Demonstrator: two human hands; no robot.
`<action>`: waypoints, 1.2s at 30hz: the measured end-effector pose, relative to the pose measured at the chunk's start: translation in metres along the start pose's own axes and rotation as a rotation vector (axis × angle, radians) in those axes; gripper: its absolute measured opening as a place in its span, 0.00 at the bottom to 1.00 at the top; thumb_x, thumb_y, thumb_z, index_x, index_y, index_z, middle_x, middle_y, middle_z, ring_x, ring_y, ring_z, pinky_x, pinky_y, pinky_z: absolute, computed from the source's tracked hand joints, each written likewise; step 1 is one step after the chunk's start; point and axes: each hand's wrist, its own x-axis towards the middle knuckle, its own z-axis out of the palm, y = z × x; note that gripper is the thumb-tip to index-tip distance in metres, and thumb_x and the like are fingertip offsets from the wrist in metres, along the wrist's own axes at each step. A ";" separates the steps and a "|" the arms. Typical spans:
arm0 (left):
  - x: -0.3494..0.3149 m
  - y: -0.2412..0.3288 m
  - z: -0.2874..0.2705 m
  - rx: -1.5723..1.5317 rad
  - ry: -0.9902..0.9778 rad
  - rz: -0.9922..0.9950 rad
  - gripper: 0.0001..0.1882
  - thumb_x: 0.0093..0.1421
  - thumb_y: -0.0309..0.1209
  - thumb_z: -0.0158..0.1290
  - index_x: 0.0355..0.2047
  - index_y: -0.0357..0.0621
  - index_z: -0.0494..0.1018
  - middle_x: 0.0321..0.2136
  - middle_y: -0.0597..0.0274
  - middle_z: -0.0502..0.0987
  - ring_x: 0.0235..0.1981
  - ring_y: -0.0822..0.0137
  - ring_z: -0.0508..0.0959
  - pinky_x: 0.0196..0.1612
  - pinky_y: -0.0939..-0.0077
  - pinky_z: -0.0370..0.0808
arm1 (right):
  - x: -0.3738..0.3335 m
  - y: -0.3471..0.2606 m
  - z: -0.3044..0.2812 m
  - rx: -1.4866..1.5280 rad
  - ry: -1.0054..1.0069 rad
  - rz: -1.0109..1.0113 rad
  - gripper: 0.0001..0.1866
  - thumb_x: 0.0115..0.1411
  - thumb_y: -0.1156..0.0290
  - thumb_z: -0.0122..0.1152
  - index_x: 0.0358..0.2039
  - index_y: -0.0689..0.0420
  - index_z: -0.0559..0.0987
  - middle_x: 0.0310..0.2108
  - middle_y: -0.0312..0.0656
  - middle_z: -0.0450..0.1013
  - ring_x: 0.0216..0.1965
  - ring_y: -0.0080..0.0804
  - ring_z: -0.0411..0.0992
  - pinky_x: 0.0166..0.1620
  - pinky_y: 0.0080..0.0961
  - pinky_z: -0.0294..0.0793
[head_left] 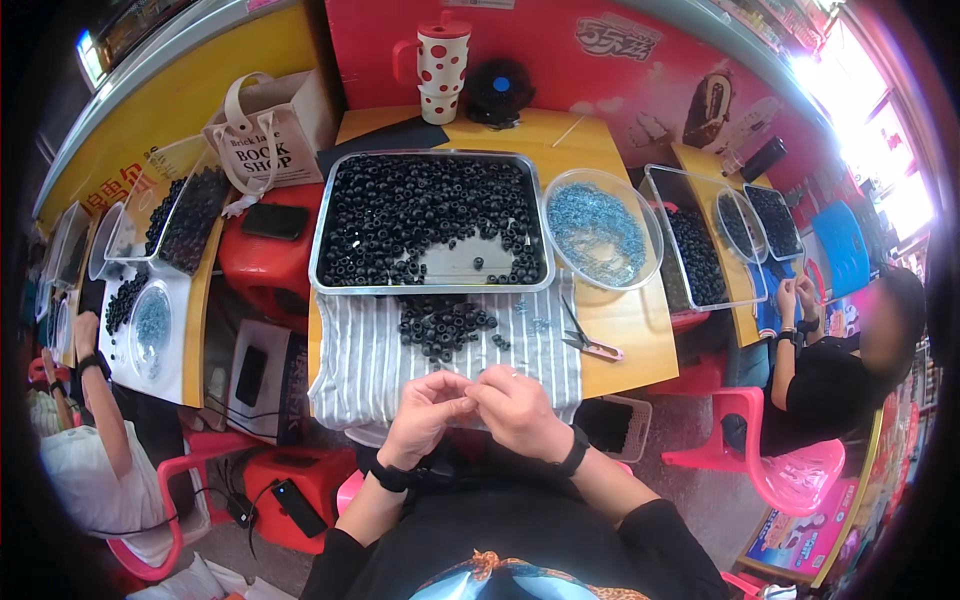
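Currently, loose round black beads (445,328) lie heaped on a grey-and-white striped cloth (350,370), just beyond the left hand (428,416) and right hand (520,412). Fingertips meet; cannot tell whether they grip anything. Finished pieces: none identifiable. Much seems left to do: the silver rectangular metal tray (432,289) behind holds many more beads, around a partly bare patch.

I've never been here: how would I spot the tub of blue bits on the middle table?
Find the wide metal tray of black beads on the yellow table in the middle. Just right of it sits a round, clear tub. Its small pale-blue pieces set it apart from the tray and from the rectangular clear bin of black pieces further right.
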 end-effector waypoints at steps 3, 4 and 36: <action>0.001 0.004 0.008 -0.028 -0.020 -0.029 0.09 0.59 0.19 0.56 0.41 0.35 0.74 0.33 0.58 0.80 0.32 0.70 0.81 0.34 0.78 0.79 | -0.005 -0.002 -0.013 0.288 0.015 0.118 0.08 0.49 0.84 0.60 0.32 0.61 0.77 0.29 0.43 0.70 0.31 0.43 0.73 0.32 0.33 0.73; 0.001 0.003 0.007 -0.014 -0.025 -0.033 0.09 0.59 0.19 0.56 0.41 0.35 0.74 0.33 0.58 0.80 0.32 0.69 0.81 0.33 0.78 0.79 | -0.008 -0.002 -0.017 0.282 0.029 0.141 0.09 0.49 0.85 0.60 0.32 0.61 0.77 0.29 0.44 0.71 0.31 0.44 0.74 0.34 0.34 0.74; 0.008 -0.010 -0.006 -0.107 -0.174 0.055 0.11 0.60 0.20 0.56 0.44 0.33 0.77 0.38 0.57 0.77 0.35 0.70 0.78 0.39 0.79 0.76 | -0.016 0.010 -0.004 0.896 0.024 0.567 0.04 0.55 0.84 0.63 0.31 0.63 0.80 0.29 0.35 0.74 0.31 0.18 0.73 0.34 0.16 0.72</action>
